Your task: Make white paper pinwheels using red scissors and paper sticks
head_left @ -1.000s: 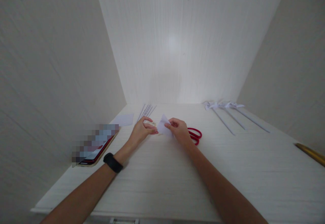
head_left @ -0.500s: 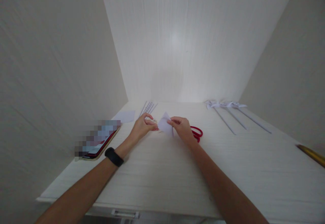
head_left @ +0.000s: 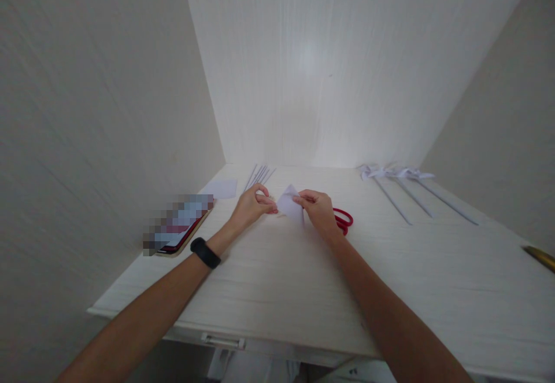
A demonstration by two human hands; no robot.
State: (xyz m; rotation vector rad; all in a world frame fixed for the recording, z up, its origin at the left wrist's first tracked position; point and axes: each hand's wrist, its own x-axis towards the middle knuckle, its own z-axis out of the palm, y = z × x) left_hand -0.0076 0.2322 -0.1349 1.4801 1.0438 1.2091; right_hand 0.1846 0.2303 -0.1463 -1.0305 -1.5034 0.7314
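Head view, both hands (head_left: 286, 209) pinching folded paper (head_left: 290, 205), red scissors (head_left: 343, 220) just right, phone (head_left: 180, 229) left

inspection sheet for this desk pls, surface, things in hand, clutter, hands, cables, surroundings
surface: pale wood-grain desk, drawer handle under its front edge
job's things: small folded white paper, held just above the desk
clutter: red scissors behind the right hand; thin sticks; paper sheet; phone, screen blurred; three white pinwheels on sticks; gold object at the right edge
hands: left hand and right hand both pinch the paper; black wristband on the left wrist
cables: nothing seen
surroundings: pale walls on three sides
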